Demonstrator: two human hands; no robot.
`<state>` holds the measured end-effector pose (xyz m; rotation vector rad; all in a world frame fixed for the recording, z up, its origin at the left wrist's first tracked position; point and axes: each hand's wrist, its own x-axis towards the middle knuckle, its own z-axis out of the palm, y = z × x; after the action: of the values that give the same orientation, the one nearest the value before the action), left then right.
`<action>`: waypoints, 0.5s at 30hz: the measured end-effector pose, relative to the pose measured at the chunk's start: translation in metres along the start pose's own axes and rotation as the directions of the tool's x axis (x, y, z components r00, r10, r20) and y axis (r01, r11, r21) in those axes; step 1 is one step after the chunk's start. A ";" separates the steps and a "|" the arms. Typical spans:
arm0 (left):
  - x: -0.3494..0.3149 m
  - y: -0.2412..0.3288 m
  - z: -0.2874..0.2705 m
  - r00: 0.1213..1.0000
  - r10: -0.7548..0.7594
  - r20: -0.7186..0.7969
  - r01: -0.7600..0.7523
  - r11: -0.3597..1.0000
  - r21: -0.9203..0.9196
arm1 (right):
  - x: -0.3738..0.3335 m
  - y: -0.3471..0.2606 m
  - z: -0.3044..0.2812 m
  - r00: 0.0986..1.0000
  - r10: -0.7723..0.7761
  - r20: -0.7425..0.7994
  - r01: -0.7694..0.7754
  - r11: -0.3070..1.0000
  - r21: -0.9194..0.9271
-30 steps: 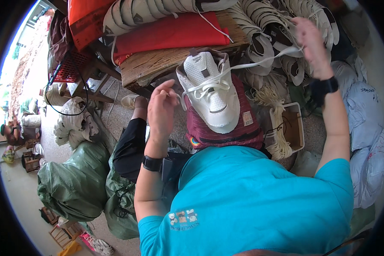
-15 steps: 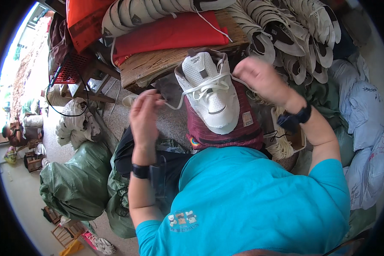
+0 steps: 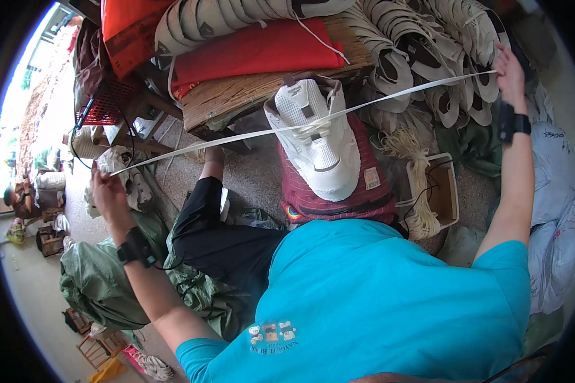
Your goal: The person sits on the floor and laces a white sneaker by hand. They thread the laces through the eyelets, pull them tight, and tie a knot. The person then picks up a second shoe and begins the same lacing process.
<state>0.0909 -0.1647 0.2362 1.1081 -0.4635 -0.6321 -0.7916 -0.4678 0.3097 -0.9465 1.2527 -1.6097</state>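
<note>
A white mesh shoe upper lies toe toward me on a maroon striped cloth over my lap. A white shoelace runs through its lowest eyelets and is stretched out straight to both sides. Far out to the left, my left hand pinches one end of the lace. My right hand, raised at the far right in front of the hanging uppers, is closed on the other end. Both arms are spread wide, and each wrist wears a black band.
Ahead is a wooden bench with a red cloth and a row of nested uppers. More stacked uppers hang at the right. A bundle of cream laces hangs by a tray. Green sacks lie left.
Both hands have moved far apart from close beside the upper, left hand leftward and down, right hand rightward and up. The loose lace is now drawn out straight.
</note>
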 end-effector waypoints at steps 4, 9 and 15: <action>-0.071 -0.049 0.083 0.996 0.027 0.089 -0.050 0.961 0.273 | -0.065 0.055 0.056 0.957 0.174 0.232 -0.082 0.930 -0.359; -0.153 -0.099 0.174 0.944 -0.131 0.303 0.021 0.939 0.343 | -0.174 0.090 0.146 0.759 0.235 0.607 0.192 0.810 -0.554; -0.210 -0.130 0.227 0.838 -0.299 0.456 0.202 0.947 0.250 | -0.232 0.121 0.192 0.583 0.129 0.802 0.341 0.857 -0.386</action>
<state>-0.2382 -0.2149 0.1954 1.2009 -0.8384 -1.1348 -0.5143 -0.3263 0.2178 -1.8710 0.9284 -0.6758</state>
